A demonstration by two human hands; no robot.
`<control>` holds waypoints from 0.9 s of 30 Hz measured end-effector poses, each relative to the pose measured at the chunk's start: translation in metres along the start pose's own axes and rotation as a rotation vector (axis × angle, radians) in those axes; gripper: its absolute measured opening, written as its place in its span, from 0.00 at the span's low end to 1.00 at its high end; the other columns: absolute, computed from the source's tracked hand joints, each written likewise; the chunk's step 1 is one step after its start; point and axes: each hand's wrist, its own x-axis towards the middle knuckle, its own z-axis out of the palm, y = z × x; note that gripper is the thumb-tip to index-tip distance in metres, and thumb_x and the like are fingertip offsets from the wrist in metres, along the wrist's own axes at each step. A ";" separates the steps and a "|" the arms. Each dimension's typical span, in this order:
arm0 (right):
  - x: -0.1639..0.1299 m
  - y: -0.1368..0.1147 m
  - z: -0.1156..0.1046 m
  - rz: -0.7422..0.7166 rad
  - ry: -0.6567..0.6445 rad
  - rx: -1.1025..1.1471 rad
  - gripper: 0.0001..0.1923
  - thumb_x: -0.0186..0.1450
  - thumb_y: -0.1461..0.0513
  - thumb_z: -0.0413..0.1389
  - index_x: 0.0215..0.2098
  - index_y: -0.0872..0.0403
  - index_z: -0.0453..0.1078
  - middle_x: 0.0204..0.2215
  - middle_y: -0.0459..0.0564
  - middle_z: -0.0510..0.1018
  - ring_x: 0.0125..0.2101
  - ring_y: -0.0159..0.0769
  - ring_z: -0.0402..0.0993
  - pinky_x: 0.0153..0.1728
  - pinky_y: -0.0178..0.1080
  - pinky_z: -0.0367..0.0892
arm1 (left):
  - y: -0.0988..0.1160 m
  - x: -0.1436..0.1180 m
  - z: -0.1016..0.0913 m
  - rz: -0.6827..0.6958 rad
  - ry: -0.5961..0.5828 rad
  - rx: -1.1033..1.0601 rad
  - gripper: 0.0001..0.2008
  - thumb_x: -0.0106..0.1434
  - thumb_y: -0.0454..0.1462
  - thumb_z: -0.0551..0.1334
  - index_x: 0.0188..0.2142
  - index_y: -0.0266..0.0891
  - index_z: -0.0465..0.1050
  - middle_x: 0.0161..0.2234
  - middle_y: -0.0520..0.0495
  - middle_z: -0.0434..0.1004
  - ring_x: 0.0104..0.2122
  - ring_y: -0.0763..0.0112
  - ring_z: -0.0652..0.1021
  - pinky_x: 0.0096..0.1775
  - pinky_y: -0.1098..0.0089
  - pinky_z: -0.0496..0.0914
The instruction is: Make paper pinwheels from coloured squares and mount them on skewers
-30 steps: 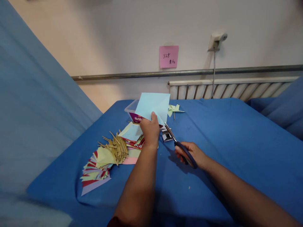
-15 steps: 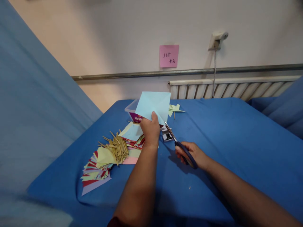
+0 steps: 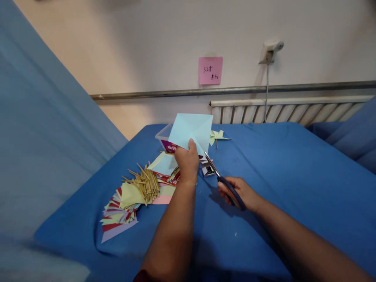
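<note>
My left hand (image 3: 188, 161) pinches a light blue square of paper (image 3: 192, 129) by its near edge, thumb on top, holding it above the table. Crease lines run across the sheet. My right hand (image 3: 237, 191) is wrapped round the dark handles of a pair of scissors (image 3: 219, 176). The scissor tips meet the lower right corner of the paper; whether the blades are cutting into it is too small to tell. Under and beside my left hand lies a stack of coloured paper (image 3: 164, 164). A small open box (image 3: 208, 169) with dark bits sits below the blades.
A bundle of thin sticks (image 3: 149, 182) and a fan of coloured paper sheets (image 3: 120, 215) lie at the left. Behind the paper stand a clear plastic tub (image 3: 164, 135) and a pale green pinwheel (image 3: 217, 135). Blue cloth (image 3: 282, 168) covers the table, against a wall with a radiator (image 3: 288, 111).
Almost nothing differs. The whole view has shifted very slightly; both hands, the paper and the scissors keep the same positions relative to each other.
</note>
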 end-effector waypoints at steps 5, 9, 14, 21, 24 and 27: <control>-0.002 -0.002 0.000 -0.001 -0.012 0.002 0.25 0.59 0.41 0.57 0.25 0.54 0.66 0.18 0.44 0.68 0.17 0.28 0.65 0.18 0.33 0.60 | 0.000 0.000 0.000 -0.009 -0.008 -0.001 0.15 0.60 0.41 0.59 0.36 0.31 0.78 0.36 0.36 0.82 0.40 0.56 0.81 0.45 0.64 0.72; -0.001 -0.003 0.000 -0.003 -0.009 0.000 0.26 0.58 0.41 0.57 0.25 0.55 0.66 0.18 0.44 0.68 0.17 0.28 0.64 0.18 0.33 0.60 | 0.000 -0.001 0.000 -0.002 -0.005 -0.004 0.15 0.60 0.41 0.59 0.38 0.30 0.78 0.38 0.35 0.82 0.42 0.56 0.80 0.46 0.63 0.71; 0.000 -0.003 0.002 0.018 -0.009 0.034 0.26 0.57 0.40 0.58 0.26 0.55 0.66 0.18 0.43 0.69 0.16 0.27 0.64 0.17 0.32 0.60 | 0.000 0.000 0.000 -0.004 -0.002 0.008 0.15 0.60 0.41 0.59 0.38 0.30 0.78 0.38 0.34 0.82 0.41 0.56 0.81 0.46 0.63 0.71; 0.000 0.001 0.001 0.013 -0.014 0.023 0.27 0.57 0.39 0.57 0.26 0.55 0.65 0.17 0.43 0.69 0.15 0.27 0.65 0.16 0.32 0.59 | -0.003 0.000 0.001 0.012 0.002 -0.002 0.16 0.60 0.41 0.59 0.40 0.30 0.78 0.40 0.34 0.81 0.42 0.56 0.80 0.47 0.64 0.71; 0.000 -0.001 0.001 0.028 -0.016 0.038 0.28 0.55 0.38 0.58 0.25 0.54 0.65 0.17 0.42 0.68 0.15 0.26 0.64 0.16 0.32 0.59 | -0.003 0.000 0.001 0.000 0.002 -0.016 0.15 0.60 0.41 0.60 0.40 0.31 0.77 0.39 0.35 0.81 0.42 0.57 0.80 0.47 0.65 0.71; -0.001 -0.003 0.002 0.034 -0.010 0.044 0.28 0.55 0.38 0.58 0.25 0.54 0.64 0.17 0.41 0.68 0.15 0.26 0.64 0.15 0.31 0.59 | -0.004 0.000 0.001 0.005 -0.007 -0.011 0.15 0.60 0.42 0.59 0.39 0.32 0.77 0.38 0.36 0.82 0.42 0.57 0.80 0.46 0.64 0.71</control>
